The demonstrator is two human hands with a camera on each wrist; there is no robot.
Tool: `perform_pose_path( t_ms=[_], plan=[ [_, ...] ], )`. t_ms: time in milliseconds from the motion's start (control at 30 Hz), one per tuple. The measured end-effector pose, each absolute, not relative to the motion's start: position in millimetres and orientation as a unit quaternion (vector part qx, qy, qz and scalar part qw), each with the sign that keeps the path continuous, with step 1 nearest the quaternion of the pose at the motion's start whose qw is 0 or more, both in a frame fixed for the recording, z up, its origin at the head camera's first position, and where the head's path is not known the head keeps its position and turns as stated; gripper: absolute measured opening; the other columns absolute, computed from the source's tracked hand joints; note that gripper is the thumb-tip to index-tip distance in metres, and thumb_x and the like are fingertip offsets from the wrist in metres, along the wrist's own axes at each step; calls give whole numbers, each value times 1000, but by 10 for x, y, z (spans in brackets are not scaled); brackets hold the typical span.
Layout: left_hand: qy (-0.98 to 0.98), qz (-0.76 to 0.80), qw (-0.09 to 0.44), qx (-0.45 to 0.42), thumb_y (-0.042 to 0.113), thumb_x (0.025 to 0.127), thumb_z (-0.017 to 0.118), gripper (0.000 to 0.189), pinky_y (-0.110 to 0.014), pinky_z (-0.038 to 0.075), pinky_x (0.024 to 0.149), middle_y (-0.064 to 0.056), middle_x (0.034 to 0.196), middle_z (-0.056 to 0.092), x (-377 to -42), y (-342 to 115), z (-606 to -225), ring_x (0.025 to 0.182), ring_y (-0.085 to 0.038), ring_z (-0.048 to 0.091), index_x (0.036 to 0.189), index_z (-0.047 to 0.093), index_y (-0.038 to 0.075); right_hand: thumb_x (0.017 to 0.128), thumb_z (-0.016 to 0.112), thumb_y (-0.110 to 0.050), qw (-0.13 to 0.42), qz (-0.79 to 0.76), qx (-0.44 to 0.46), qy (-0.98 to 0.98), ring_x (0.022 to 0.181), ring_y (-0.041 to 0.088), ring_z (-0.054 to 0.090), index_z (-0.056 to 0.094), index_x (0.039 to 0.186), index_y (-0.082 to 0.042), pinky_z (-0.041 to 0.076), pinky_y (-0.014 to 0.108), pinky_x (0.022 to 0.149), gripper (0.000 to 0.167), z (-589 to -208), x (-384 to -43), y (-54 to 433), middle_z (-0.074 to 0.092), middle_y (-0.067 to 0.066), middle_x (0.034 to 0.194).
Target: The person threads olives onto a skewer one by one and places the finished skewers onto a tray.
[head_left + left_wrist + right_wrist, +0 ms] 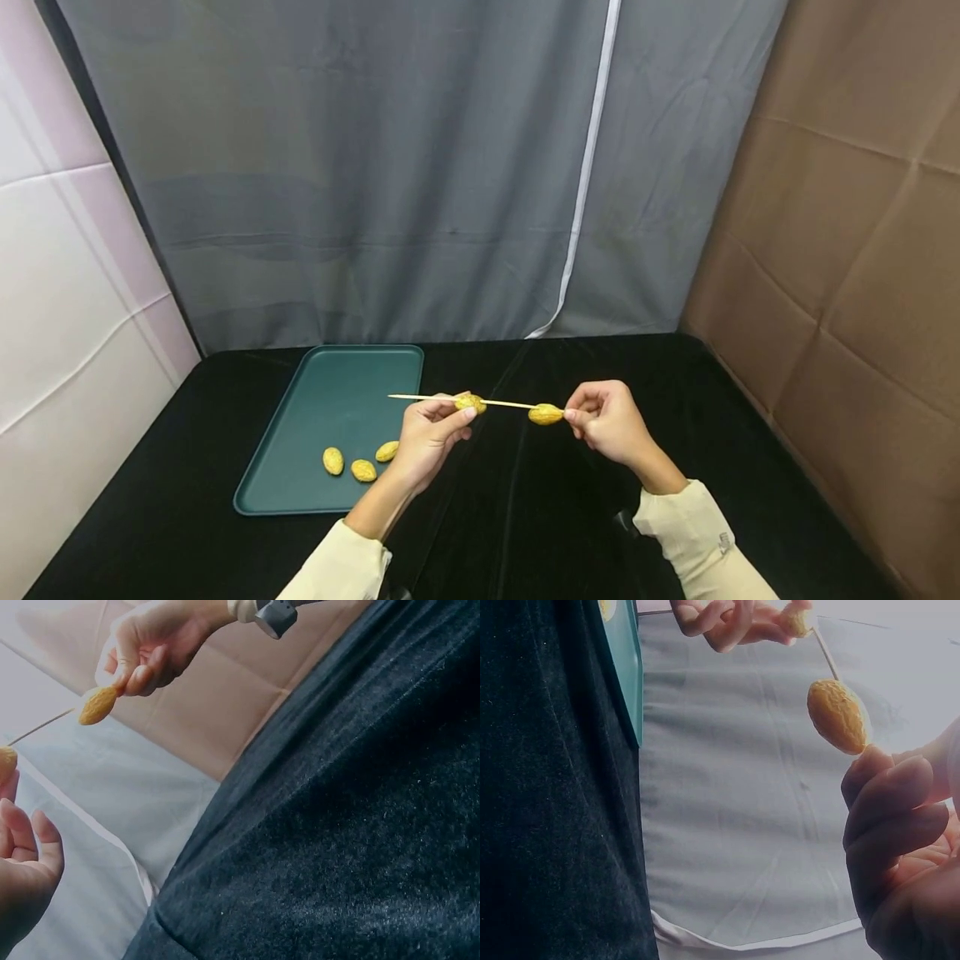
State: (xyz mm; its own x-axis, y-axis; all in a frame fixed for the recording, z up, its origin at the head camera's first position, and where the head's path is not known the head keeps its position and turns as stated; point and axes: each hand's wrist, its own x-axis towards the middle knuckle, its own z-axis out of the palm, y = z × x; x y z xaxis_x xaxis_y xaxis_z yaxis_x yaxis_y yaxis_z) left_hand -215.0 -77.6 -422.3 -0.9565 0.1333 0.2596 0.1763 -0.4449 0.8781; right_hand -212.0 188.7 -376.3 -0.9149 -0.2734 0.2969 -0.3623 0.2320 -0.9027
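In the head view, a thin wooden skewer [510, 404] lies almost level between both hands, its pointed end out to the left. My left hand [431, 437] pinches a yellow, wrinkled oval piece [472, 403] that sits around the skewer. At the skewer's other end is a second such oval piece [835, 716]. Thumb and forefinger of my right hand [611, 422] pinch at its outer tip. Whether those fingers also grip the skewer's end, or how far it runs through this piece, I cannot tell.
A dark green tray [300, 492] lies on the black-covered table [600, 550], to the left. Several yellow oval pieces [363, 471] rest in its near part, close to my left wrist. A grey curtain [375, 208] hangs behind, with a brown cloth wall [840, 250] on the right.
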Motion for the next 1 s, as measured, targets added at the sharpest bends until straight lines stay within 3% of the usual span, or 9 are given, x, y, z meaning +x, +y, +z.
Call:
perform_pose_path(
  t_ms=[667,1000],
  plan=[
    [-521,-843,3,-135,-15,87,60,40,-23,54,64,3,96,74,-2142,-653,-4170,76,-8,65,80,75,21,83,64,16,95,556,197,-802,39,7,46,61,72,7,40,22,38,15,-3770,-2066,1845,55,3,53],
    [-514,-845,0,-148,-14,87,61,38,-22,55,63,4,94,74,-2141,-599,-4178,75,-8,64,82,76,21,82,66,15,120,546,219,-799,42,6,47,62,71,4,39,22,38,16,-3743,-2060,1831,56,6,54]
  ],
)
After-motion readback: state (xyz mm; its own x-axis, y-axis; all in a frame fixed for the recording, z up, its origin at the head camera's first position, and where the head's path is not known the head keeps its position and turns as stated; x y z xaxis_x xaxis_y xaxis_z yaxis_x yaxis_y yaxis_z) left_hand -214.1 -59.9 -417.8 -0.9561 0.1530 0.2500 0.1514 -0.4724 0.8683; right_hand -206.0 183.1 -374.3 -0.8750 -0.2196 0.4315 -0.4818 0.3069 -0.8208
